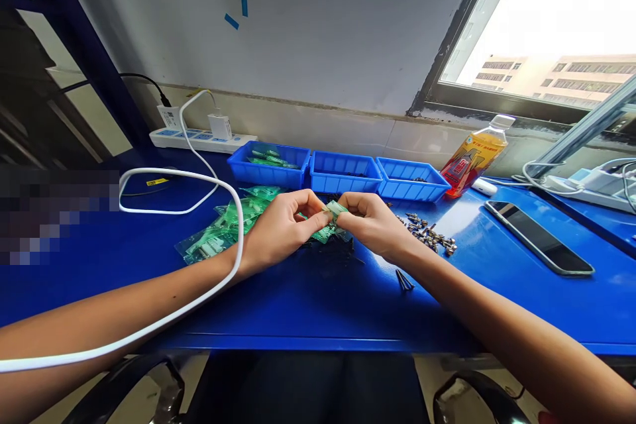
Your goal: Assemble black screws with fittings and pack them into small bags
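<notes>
Both my hands meet above the blue table, pinching a small clear plastic bag with green print (337,210) between them. My left hand (291,218) is closed on its left edge, with thumb and forefinger together. On the other edge my right hand (370,220) is closed in the same way. What the bag holds is hidden by the fingers. Beside my left hand lies a pile of similar green-printed bags (218,228) with pale pieces inside. Loose metal screws (432,236) are heaped right of my right hand, and a few dark screws (404,280) lie nearer the front edge.
Behind my hands stand three blue bins: the left bin (268,175) with green bags, the middle bin (345,180) and the right bin (412,187) with dark small parts. A drink bottle (474,156), a phone (539,237) and a power strip (199,140) are around. A white cable (240,225) crosses my left forearm.
</notes>
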A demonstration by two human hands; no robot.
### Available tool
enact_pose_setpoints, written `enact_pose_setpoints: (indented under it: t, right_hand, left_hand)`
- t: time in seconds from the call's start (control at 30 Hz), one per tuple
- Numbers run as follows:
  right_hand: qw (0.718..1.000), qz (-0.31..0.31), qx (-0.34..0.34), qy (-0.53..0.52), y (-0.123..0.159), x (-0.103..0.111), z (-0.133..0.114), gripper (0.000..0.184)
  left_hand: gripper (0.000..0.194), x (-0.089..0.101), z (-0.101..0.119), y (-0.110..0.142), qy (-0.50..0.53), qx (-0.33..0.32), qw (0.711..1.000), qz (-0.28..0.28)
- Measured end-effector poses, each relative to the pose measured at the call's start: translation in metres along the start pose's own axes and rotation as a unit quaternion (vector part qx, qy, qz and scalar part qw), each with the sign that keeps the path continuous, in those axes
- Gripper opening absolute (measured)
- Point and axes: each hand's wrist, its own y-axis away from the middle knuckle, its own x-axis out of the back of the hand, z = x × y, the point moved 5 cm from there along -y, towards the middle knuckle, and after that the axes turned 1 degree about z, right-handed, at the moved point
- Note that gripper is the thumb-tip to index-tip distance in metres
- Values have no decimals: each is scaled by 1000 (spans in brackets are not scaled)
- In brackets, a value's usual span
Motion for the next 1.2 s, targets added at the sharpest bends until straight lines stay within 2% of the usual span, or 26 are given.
enact_pose_setpoints:
  t: [0.13, 0.37, 0.53, 0.67, 0.77, 0.97, 1.1, 1.2]
  right_hand:
    - [1000, 11, -8, 17, 1, -1, 0, 16]
    - [999, 31, -23, 38, 0, -1, 1, 19]
    - [999, 15, -22, -41, 0, -3, 4, 16]
    - [994, 6, -27, -106, 0, -5, 7, 23]
    - [991, 10, -36, -131, 0, -6, 8, 24]
    - [988, 25, -53, -145, 1, -4, 7, 23]
    - [989, 33, -41, -136, 0, -4, 6, 18]
    - [991, 38, -20, -130, -1, -4, 6, 19]
  left_hand:
    - [32, -1, -1, 1, 1, 6, 1000, -4]
    - [28, -2, -3, 0, 7, 5, 1000, -2]
    - [21, 4, -11, -5, 55, 11, 997, 44]
    - [21, 6, -19, -7, 109, 36, 991, 64]
    - [25, 6, -19, -7, 116, 44, 990, 61]
    - [22, 7, -15, -7, 107, 41, 993, 32]
    - [22, 7, -15, -7, 85, 29, 996, 26]
    - [21, 8, -12, -6, 68, 6, 997, 43]
